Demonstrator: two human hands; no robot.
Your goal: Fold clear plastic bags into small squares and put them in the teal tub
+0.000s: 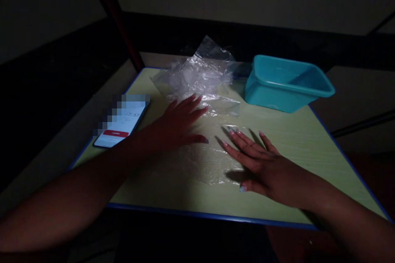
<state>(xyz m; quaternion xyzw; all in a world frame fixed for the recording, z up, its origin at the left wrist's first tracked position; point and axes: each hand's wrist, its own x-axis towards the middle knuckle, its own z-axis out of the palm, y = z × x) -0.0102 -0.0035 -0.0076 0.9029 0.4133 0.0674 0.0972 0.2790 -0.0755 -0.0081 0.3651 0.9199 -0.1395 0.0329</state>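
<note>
A thin clear plastic sheet or bag (210,166) lies flat on the light yellow-green table. My right hand (259,162) is over its right side, palm down, with the fingers spread and holding nothing. Farther left, my left hand (182,121) reaches toward the back with its fingers stretched apart; it holds nothing. Its fingertips are near the front of a crumpled pile of clear plastic bags (197,76) at the back of the table. Whether either palm touches the plastic cannot be told.
A teal plastic bin (277,94) stands at the table's back right corner. A phone (123,121) with a lit screen lies at the left edge. The table (203,203) has a blue rim, and a dark red post (117,20) rises behind its back left corner.
</note>
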